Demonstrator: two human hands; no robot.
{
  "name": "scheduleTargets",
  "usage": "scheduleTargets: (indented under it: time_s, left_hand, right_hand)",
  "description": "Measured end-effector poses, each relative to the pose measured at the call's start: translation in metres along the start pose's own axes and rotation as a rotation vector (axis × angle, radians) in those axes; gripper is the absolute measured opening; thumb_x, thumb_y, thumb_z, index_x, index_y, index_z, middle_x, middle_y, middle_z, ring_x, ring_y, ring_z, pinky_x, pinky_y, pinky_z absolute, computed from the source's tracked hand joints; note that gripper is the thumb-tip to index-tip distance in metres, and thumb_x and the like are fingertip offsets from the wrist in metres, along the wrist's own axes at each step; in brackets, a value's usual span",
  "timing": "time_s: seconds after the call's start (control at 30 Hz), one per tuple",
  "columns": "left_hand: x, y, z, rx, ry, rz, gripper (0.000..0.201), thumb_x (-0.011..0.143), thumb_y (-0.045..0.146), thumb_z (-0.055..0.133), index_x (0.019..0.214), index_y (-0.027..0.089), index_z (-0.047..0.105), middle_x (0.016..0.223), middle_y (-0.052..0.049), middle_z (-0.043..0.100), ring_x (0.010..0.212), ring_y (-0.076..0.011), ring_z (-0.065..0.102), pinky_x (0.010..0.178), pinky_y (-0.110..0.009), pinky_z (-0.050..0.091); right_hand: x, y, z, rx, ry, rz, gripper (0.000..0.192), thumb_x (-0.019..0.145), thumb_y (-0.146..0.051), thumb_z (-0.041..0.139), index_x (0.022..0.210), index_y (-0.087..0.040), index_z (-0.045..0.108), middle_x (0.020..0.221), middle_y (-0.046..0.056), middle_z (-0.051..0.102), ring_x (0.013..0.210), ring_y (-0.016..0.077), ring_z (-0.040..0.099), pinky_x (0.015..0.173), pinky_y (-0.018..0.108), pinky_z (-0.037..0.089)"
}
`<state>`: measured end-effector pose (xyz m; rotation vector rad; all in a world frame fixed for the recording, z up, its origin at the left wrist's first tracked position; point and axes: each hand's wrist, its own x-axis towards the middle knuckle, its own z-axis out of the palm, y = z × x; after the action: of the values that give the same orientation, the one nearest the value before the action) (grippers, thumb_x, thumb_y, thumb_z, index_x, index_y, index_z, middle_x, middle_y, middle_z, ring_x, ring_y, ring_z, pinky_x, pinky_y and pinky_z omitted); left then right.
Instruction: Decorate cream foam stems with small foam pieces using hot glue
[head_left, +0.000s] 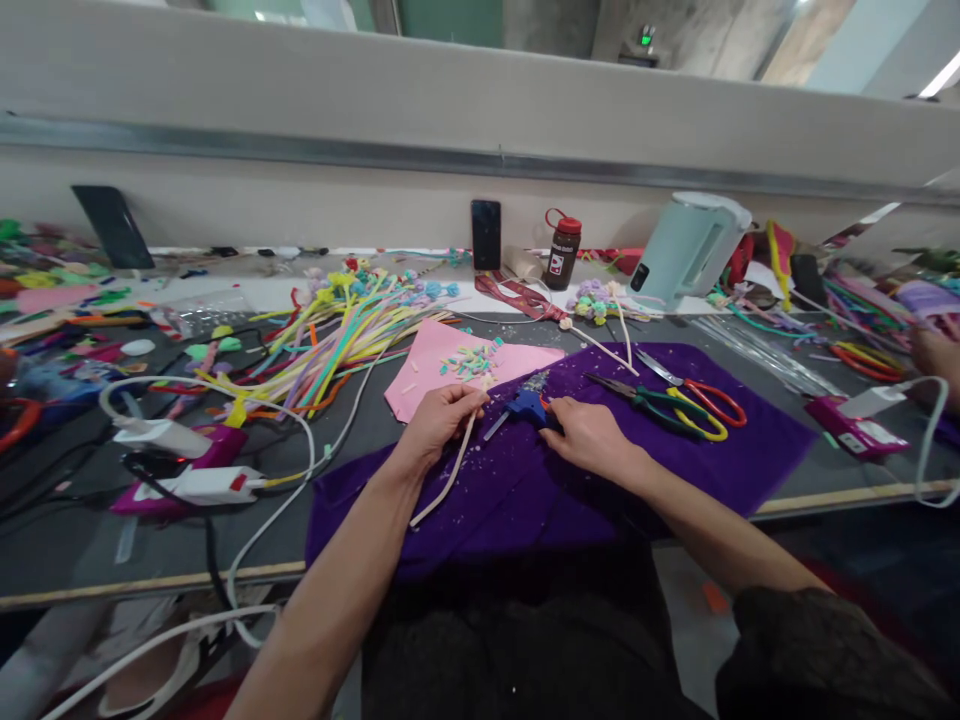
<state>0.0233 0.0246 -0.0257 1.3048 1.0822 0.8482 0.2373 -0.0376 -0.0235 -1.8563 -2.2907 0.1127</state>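
My left hand (441, 420) is closed, its thumb and fingers pinching the top of a cream chenille stem (453, 482). The stem's free end hangs down toward me over a purple cloth (525, 510). Closed around the handle of a small blue glue gun (528, 404) is my right hand (592, 435). A clear glue stick pokes out of the gun toward the lower left. Both hands are just above the cloth, a short gap apart. Behind them, short pastel pieces (471, 360) lie on a pink sheet (416, 375).
Green-handled pliers (652, 402) and red-handled scissors (701, 392) lie right of my hand. Bundled coloured stems (352, 340), a phone (486, 235), a bottle (562, 250) and a kettle (690, 250) stand behind. White cables (307, 440) and plugs are at left. Another person's hand (934, 350) is far right.
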Motion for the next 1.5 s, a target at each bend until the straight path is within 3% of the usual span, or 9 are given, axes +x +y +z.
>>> scheduleTargets:
  time_s: [0.17, 0.3, 0.43, 0.53, 0.63, 0.7, 0.9, 1.3, 1.5]
  left_hand:
    - [0.001, 0.001, -0.005, -0.053, 0.024, 0.027, 0.031, 0.064, 0.044, 0.063, 0.071, 0.013, 0.059, 0.057, 0.002, 0.054, 0.038, -0.0035, 0.034, 0.036, -0.018, 0.021]
    - [0.0, 0.001, -0.005, -0.065, 0.011, 0.022, 0.031, 0.064, 0.043, 0.062, 0.07, 0.013, 0.058, 0.059, 0.001, 0.054, 0.038, -0.003, 0.034, 0.036, -0.017, 0.02]
    - [0.0, 0.001, -0.003, -0.045, 0.0, 0.018, 0.031, 0.065, 0.043, 0.063, 0.071, 0.013, 0.058, 0.059, 0.001, 0.055, 0.039, -0.003, 0.035, 0.035, -0.016, 0.021]
    - [0.001, 0.002, -0.003, -0.038, 0.006, 0.013, 0.033, 0.065, 0.044, 0.062, 0.073, 0.012, 0.059, 0.059, 0.001, 0.054, 0.038, -0.003, 0.035, 0.036, -0.017, 0.02]
    - [0.001, 0.003, -0.003, -0.035, 0.016, 0.013, 0.034, 0.064, 0.045, 0.063, 0.074, 0.012, 0.06, 0.057, 0.001, 0.055, 0.038, -0.0032, 0.034, 0.036, -0.017, 0.019]
    - [0.001, 0.003, -0.002, -0.03, 0.016, 0.014, 0.034, 0.064, 0.045, 0.063, 0.073, 0.013, 0.06, 0.057, 0.001, 0.055, 0.037, -0.0034, 0.034, 0.035, -0.017, 0.019]
    - [0.001, 0.003, -0.002, -0.024, 0.014, 0.017, 0.034, 0.063, 0.045, 0.064, 0.071, 0.013, 0.059, 0.057, 0.001, 0.056, 0.037, -0.0034, 0.035, 0.035, -0.018, 0.02]
    - [-0.001, 0.005, -0.002, -0.044, 0.014, 0.015, 0.034, 0.063, 0.045, 0.064, 0.073, 0.013, 0.059, 0.058, 0.001, 0.056, 0.038, -0.0035, 0.034, 0.035, -0.017, 0.02]
    - [-0.002, 0.004, -0.002, -0.013, 0.009, 0.007, 0.033, 0.064, 0.046, 0.062, 0.072, 0.014, 0.058, 0.059, 0.0, 0.055, 0.039, -0.0044, 0.034, 0.037, -0.018, 0.02]
  right_hand:
    - [-0.001, 0.005, -0.009, 0.218, 0.242, 0.064, 0.039, 0.081, -0.027, 0.043, 0.119, -0.017, 0.045, 0.105, 0.013, 0.059, 0.087, 0.0259, 0.058, 0.075, 0.037, 0.043]
    - [-0.007, 0.017, -0.025, 0.833, 0.491, 0.123, 0.042, 0.082, -0.029, 0.043, 0.123, -0.022, 0.04, 0.095, 0.007, 0.06, 0.07, 0.0182, 0.058, 0.061, 0.031, 0.046]
    - [-0.007, 0.022, -0.032, 1.57, 0.31, 0.109, 0.033, 0.079, -0.03, 0.046, 0.111, -0.019, 0.047, 0.079, 0.003, 0.057, 0.056, 0.0126, 0.056, 0.042, 0.021, 0.041]
    - [-0.003, 0.025, -0.026, 1.81, 0.129, 0.104, 0.027, 0.071, -0.023, 0.054, 0.098, -0.017, 0.052, 0.08, 0.002, 0.057, 0.06, 0.0112, 0.058, 0.049, 0.021, 0.047]
    - [0.003, 0.029, -0.015, 1.916, -0.003, 0.133, 0.022, 0.066, -0.015, 0.053, 0.087, -0.016, 0.053, 0.081, 0.002, 0.056, 0.064, 0.0107, 0.057, 0.056, 0.022, 0.05]
    - [0.006, 0.031, -0.01, 1.975, -0.051, 0.147, 0.018, 0.065, -0.014, 0.049, 0.084, -0.016, 0.052, 0.076, 0.001, 0.054, 0.059, 0.0094, 0.053, 0.05, 0.021, 0.047]
    - [0.01, 0.036, -0.002, 2.016, -0.024, 0.165, 0.015, 0.067, -0.014, 0.048, 0.082, -0.017, 0.05, 0.071, 0.0, 0.051, 0.05, 0.0072, 0.044, 0.034, 0.014, 0.032]
    - [0.009, 0.031, -0.003, 1.995, -0.063, 0.113, 0.021, 0.065, -0.008, 0.051, 0.084, -0.013, 0.057, 0.081, 0.003, 0.052, 0.058, 0.0063, 0.045, 0.042, 0.015, 0.04]
    - [0.009, 0.034, 0.001, 1.909, -0.07, 0.245, 0.021, 0.067, -0.01, 0.05, 0.086, -0.015, 0.057, 0.078, 0.003, 0.056, 0.056, 0.0076, 0.048, 0.042, 0.017, 0.043]
